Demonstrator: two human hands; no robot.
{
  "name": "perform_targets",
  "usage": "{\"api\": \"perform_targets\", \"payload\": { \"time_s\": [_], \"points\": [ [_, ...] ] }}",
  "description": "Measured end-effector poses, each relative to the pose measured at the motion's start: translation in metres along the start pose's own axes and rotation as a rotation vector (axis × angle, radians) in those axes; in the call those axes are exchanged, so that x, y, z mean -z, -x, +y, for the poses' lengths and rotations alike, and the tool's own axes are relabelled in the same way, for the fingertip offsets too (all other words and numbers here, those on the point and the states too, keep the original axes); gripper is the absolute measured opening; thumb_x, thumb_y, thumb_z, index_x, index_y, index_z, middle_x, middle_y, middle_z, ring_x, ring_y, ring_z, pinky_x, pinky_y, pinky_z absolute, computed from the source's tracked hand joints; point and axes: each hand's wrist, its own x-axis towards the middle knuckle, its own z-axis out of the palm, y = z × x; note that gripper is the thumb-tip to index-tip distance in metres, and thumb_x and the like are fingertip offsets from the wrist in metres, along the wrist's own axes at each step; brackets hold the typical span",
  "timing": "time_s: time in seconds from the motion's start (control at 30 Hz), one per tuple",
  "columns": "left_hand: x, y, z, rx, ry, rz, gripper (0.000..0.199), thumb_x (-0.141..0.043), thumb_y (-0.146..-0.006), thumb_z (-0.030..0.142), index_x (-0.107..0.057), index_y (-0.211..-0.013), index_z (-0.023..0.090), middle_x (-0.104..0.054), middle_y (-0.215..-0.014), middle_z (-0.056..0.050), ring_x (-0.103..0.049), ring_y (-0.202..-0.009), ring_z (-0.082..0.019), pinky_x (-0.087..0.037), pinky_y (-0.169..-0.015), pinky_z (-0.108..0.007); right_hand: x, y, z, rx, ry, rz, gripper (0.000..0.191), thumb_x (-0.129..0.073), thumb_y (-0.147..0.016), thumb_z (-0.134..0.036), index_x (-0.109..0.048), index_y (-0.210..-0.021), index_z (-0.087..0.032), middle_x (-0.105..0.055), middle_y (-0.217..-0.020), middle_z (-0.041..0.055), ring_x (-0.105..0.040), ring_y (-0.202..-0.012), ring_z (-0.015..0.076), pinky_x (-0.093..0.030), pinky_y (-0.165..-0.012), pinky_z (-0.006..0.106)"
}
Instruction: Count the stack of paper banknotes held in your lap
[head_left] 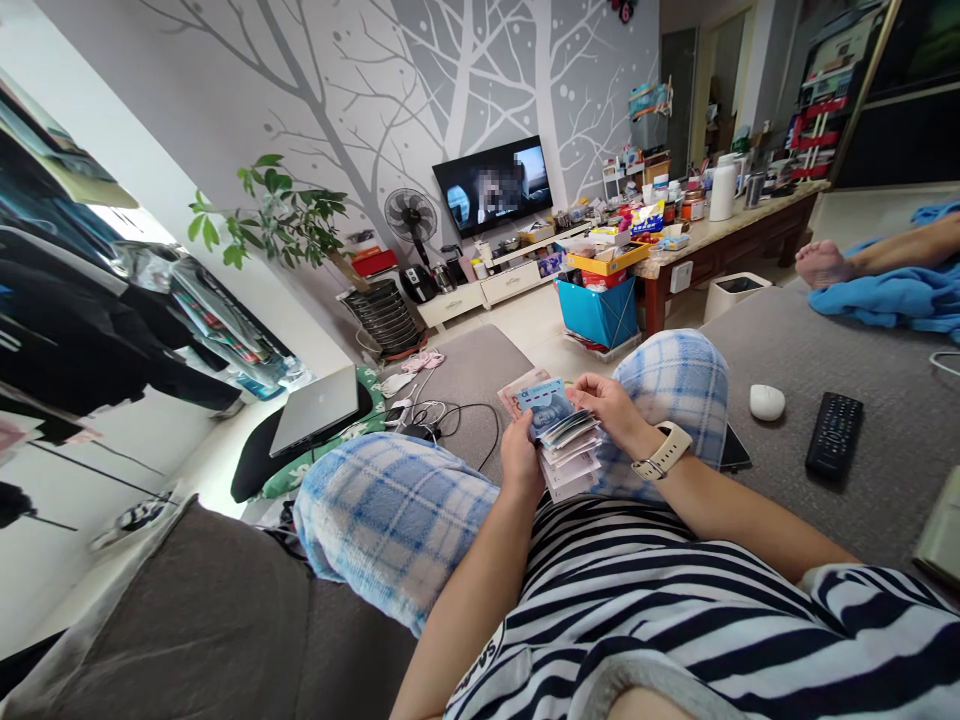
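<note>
A fanned bundle of banknotes (571, 462) is held above my lap, between my knees. My left hand (521, 455) is closed round its left side, the thumb lying on a blue note (550, 402) at the top. Pinched at the upper right edge of the notes are the fingers of my right hand (604, 405), whose wrist wears a watch with a pale strap (663, 450). A pinkish note (519, 388) sticks out behind the blue one. The lower notes hang in a staggered stack.
On the grey sofa to my right lie a white mouse (766, 402), a black remote control (834, 435) and a blue cloth (892, 290) beside another person's bare foot (823, 263). A closed laptop (315, 410) and tangled cables (450, 415) are at the left. Ahead stands a crowded table (787, 208).
</note>
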Motion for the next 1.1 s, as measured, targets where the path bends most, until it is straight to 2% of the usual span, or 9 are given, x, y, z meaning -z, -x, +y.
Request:
{"api": "perform_targets", "payload": {
  "time_s": [0.1, 0.23, 0.37, 0.63, 0.83, 1.1],
  "points": [
    [0.000, 0.003, 0.002, 0.000, -0.008, -0.043, 0.027, -0.069, -0.063, 0.023, -0.069, -0.088, 0.014, -0.073, -0.086, -0.007, -0.067, -0.090, -0.024, -0.049, -0.085, -0.035, 0.000, -0.003, 0.003, -0.038, -0.026, 0.026, 0.037, -0.073, -0.065, -0.047, -0.052, -0.069, -0.018, -0.050, -0.061, -0.0045, -0.040, -0.055, 0.0092, -0.031, -0.053, 0.025],
    [-0.002, 0.006, 0.004, 0.007, -0.006, -0.065, 0.033, -0.071, -0.060, 0.020, -0.067, -0.092, 0.013, -0.073, -0.089, -0.008, -0.067, -0.093, -0.025, -0.049, -0.085, -0.036, 0.001, -0.003, 0.004, -0.032, 0.047, 0.012, 0.036, -0.069, -0.068, -0.049, -0.053, -0.067, -0.017, -0.047, -0.060, -0.0043, -0.039, -0.055, 0.0091, -0.030, -0.052, 0.025],
    [-0.003, 0.006, 0.004, 0.008, -0.011, -0.056, 0.031, -0.071, -0.060, 0.020, -0.067, -0.091, 0.013, -0.072, -0.086, -0.008, -0.067, -0.093, -0.025, -0.049, -0.085, -0.037, 0.002, -0.003, 0.005, -0.015, 0.100, 0.003, 0.036, -0.067, -0.071, -0.048, -0.052, -0.062, -0.016, -0.045, -0.057, -0.0043, -0.037, -0.054, 0.0087, -0.029, -0.052, 0.025],
    [-0.002, 0.006, 0.003, -0.003, -0.021, -0.064, 0.029, -0.073, -0.061, 0.027, -0.067, -0.085, 0.012, -0.071, -0.080, -0.008, -0.067, -0.092, -0.026, -0.048, -0.085, -0.037, 0.001, -0.002, 0.003, -0.003, 0.049, -0.003, 0.033, -0.067, -0.069, -0.046, -0.055, -0.067, -0.016, -0.050, -0.060, -0.0031, -0.042, -0.056, 0.0102, -0.034, -0.054, 0.025],
    [0.002, -0.001, -0.001, 0.016, -0.010, -0.011, 0.026, -0.068, -0.068, 0.031, -0.068, -0.087, 0.014, -0.072, -0.087, -0.007, -0.067, -0.087, -0.023, -0.049, -0.085, -0.036, 0.000, 0.000, -0.001, 0.015, 0.041, -0.015, 0.032, -0.067, -0.070, -0.046, -0.056, -0.068, -0.016, -0.050, -0.061, -0.0029, -0.042, -0.057, 0.0099, -0.034, -0.054, 0.025],
    [0.000, -0.004, -0.002, 0.014, 0.073, 0.071, 0.021, -0.064, -0.073, 0.028, -0.069, -0.086, 0.012, -0.071, -0.082, -0.007, -0.067, -0.075, -0.019, -0.050, -0.082, -0.035, -0.001, 0.001, -0.001, 0.005, 0.049, -0.020, 0.032, -0.066, -0.070, -0.047, -0.056, -0.069, -0.016, -0.050, -0.061, -0.0029, -0.042, -0.057, 0.0102, -0.033, -0.054, 0.025]
  ]
}}
